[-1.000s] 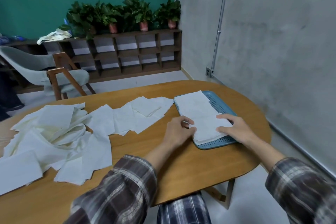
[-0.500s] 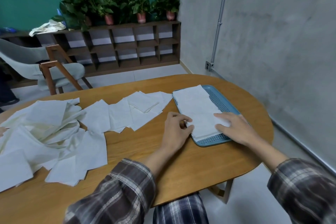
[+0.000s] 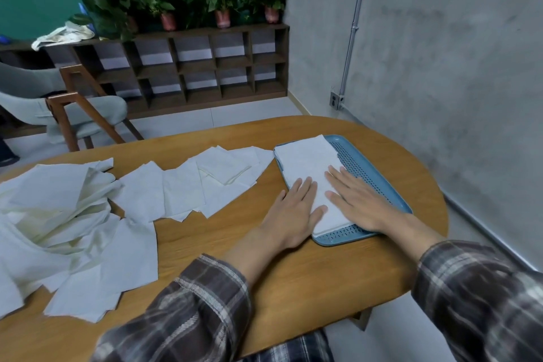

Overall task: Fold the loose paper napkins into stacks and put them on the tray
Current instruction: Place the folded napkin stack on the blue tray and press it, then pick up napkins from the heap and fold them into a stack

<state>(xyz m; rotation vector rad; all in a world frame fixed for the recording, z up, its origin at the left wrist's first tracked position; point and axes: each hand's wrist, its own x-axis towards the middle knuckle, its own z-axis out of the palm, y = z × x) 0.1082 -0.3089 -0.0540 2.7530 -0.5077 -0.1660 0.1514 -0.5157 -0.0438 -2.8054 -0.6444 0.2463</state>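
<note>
Wooden table (image 3: pixel 293 273) bears loose napkins (image 3: pixel 176 191) beside tray (image 3: pixel 357 166), left hand (image 3: pixel 293 211) and right hand (image 3: pixel 361 203) flat on stack (image 3: pixel 308 159).

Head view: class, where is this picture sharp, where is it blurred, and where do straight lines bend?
Head view: sharpest around the left hand and right hand at the tray; the plaid sleeves at the bottom edge smear; the wall pipe leans from wide-lens distortion; light is soft, no glare.
</note>
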